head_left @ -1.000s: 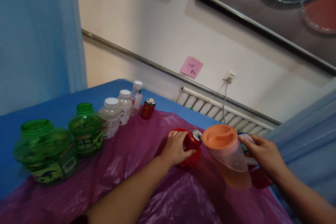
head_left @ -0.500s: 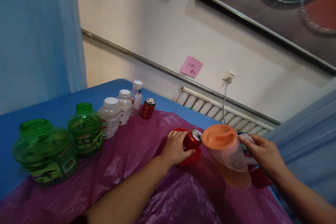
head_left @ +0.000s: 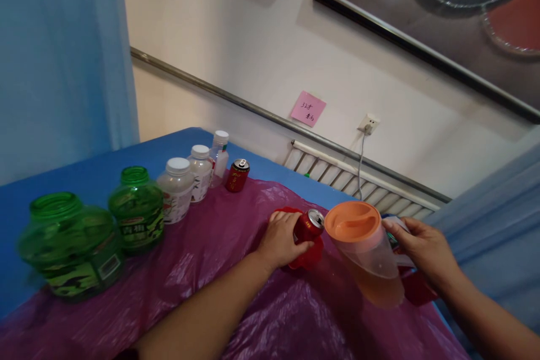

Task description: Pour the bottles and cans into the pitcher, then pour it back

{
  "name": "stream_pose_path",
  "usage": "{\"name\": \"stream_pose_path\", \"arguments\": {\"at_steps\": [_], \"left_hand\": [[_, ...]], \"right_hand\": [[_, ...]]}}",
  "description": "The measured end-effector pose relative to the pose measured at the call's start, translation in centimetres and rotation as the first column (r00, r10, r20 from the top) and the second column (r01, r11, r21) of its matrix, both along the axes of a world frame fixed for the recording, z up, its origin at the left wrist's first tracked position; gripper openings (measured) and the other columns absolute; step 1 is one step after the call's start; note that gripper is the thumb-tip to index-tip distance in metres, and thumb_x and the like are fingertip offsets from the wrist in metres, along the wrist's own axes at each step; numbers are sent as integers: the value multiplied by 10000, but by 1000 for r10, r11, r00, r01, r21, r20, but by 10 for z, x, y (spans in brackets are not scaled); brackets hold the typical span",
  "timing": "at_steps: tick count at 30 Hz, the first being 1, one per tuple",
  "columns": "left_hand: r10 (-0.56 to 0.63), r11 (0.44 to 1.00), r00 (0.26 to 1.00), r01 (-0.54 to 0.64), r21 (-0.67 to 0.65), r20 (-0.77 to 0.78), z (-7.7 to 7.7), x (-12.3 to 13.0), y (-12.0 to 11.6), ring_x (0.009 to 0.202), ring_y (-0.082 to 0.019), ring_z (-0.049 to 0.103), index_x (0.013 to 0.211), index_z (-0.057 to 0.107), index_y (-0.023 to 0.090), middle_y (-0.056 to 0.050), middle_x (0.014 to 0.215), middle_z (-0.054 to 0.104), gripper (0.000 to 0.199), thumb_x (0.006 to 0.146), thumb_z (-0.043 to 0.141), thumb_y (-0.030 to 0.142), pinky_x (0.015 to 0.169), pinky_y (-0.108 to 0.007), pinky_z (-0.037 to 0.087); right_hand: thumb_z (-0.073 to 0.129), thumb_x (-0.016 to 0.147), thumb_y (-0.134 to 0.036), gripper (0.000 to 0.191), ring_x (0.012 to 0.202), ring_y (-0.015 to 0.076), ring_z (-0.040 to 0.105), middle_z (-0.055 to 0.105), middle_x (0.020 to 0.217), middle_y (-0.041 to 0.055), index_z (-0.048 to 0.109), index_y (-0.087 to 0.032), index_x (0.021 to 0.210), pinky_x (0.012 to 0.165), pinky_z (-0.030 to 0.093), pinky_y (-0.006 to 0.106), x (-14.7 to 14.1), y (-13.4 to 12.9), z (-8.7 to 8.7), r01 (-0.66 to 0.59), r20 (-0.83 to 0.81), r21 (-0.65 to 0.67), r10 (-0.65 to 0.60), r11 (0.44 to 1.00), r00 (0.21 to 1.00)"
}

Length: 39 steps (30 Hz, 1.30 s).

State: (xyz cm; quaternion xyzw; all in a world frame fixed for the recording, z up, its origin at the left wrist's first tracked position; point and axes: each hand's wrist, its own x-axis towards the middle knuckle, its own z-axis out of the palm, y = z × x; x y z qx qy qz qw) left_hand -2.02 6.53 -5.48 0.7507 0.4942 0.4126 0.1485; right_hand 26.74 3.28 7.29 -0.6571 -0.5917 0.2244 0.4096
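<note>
My left hand [head_left: 282, 239] is closed around a red drink can [head_left: 309, 226], which leans to the right with its top towards the pitcher. Under the can lies a red dish [head_left: 310, 256], partly covered by my hand. My right hand [head_left: 426, 244] grips the handle of a clear plastic pitcher [head_left: 369, 264] with an orange lid [head_left: 353, 221]. The pitcher is tilted towards the can, its lid close to the can's top. Brownish liquid shows inside it. I cannot make out a stream between them.
Two green jars [head_left: 70, 244], white-capped bottles [head_left: 177, 191] and a second red can [head_left: 237, 175] stand in a row at the left. Purple plastic sheeting [head_left: 219, 253] covers much of the blue table [head_left: 172, 143]. A red object [head_left: 417, 287] sits behind the pitcher. A radiator [head_left: 337, 171] lines the wall.
Both hands, the can and the pitcher hold nearly the same positions as before. Only a very slight shift of the whole view shows.
</note>
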Motion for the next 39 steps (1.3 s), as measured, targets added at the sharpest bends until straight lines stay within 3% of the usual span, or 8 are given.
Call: {"name": "stream_pose_path", "arguments": {"at_steps": [30, 39], "left_hand": [[-3, 1000, 1000, 3, 13, -10, -1, 0, 0, 1087, -328, 627, 1139, 642, 209, -83, 1123, 721, 555, 680, 838, 453, 1029, -486, 418], [-5, 1000, 1000, 5, 2, -14, -1, 1, 0, 1099, -330, 620, 1144, 635, 205, -86, 1132, 718, 570, 679, 840, 461, 1030, -489, 412]], "right_hand": [[766, 731, -621, 457, 535, 145, 527, 595, 605, -8, 688, -173, 695, 480, 473, 262, -2, 0, 1, -11, 23, 8, 11, 1000, 1000], [778, 717, -626, 463, 507, 143, 535, 623, 616, -5, 709, -169, 752, 482, 496, 272, 2, 2, -2, 2, 4, 7, -2, 1000, 1000]]}}
